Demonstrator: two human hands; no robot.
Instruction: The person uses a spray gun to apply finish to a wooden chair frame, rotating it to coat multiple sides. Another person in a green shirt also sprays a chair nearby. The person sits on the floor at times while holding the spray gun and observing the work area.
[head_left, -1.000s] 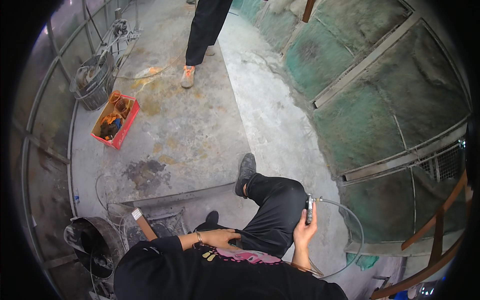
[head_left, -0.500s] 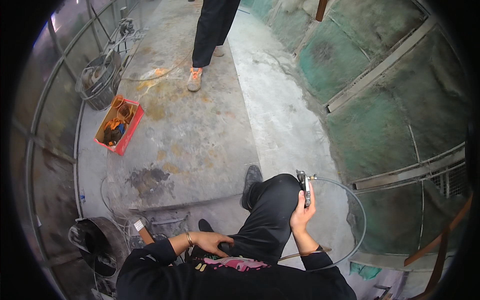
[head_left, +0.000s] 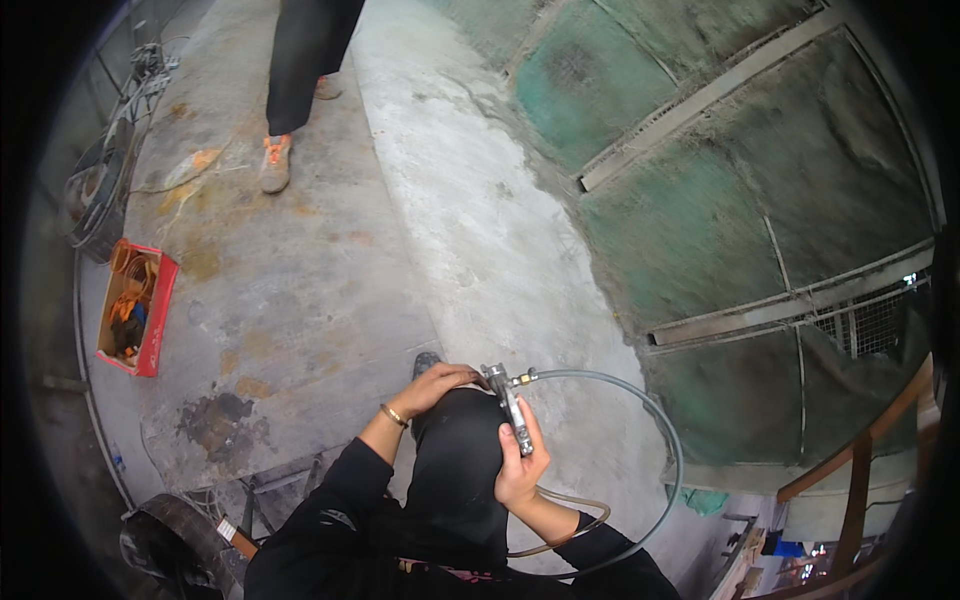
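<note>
My right hand (head_left: 520,478) is closed around the handle of a silver metal spray gun (head_left: 508,405) above my dark-trousered knee (head_left: 455,450). A grey hose (head_left: 655,415) joins the gun at a brass fitting and loops around to the right and back beneath my forearm. A thinner brownish hose (head_left: 590,530) passes beside my right wrist. My left hand (head_left: 435,388) lies at the top of the knee, its fingers stretched toward the gun's head. The fingertips look dark and come close to the metal; whether they touch it I cannot tell.
A red box (head_left: 150,315) of orange and dark items sits on the stained platform (head_left: 300,300) at left. Beyond stands a person in dark trousers (head_left: 300,70). Buckets (head_left: 100,200) line the left side. Green-grey panels (head_left: 680,230) lean along the right. A dark drum (head_left: 165,540) is lower left.
My left hand has moved from my lap up to the knee beside the gun. The gun and right hand have shifted left in view, and the view has turned right.
</note>
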